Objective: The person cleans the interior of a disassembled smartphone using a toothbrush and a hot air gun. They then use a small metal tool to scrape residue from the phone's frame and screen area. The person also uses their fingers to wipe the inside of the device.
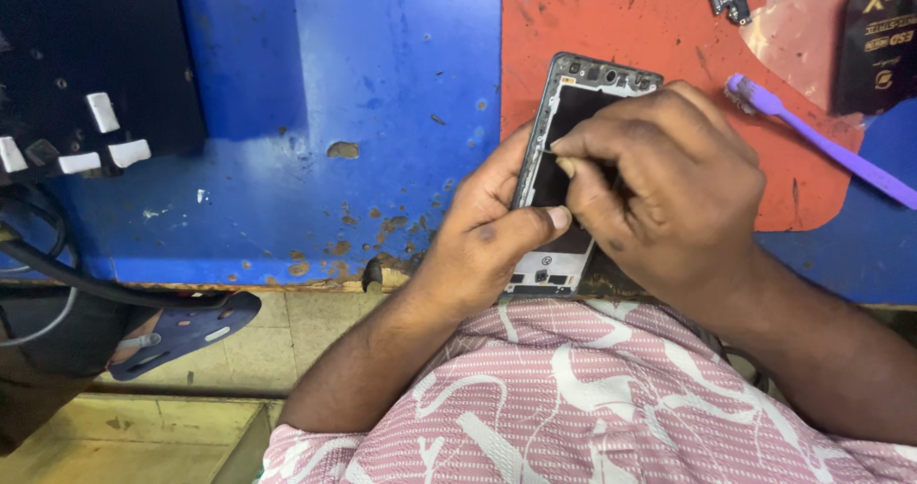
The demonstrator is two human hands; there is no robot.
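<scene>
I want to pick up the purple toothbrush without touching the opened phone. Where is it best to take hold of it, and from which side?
Grip the purple toothbrush at mid-handle, coming from the right, away from the opened phone and both hands. The handle lies flat and bare on the blue table; its bristle head points toward the right hand, so pinching its long sides probably suits best.

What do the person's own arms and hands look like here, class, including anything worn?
Both forearms are bare, with no sleeves, gloves, rings or watch showing. The left hand and right hand have short nails. A pink garment with white swirls and dotted lines covers the lap.
</scene>
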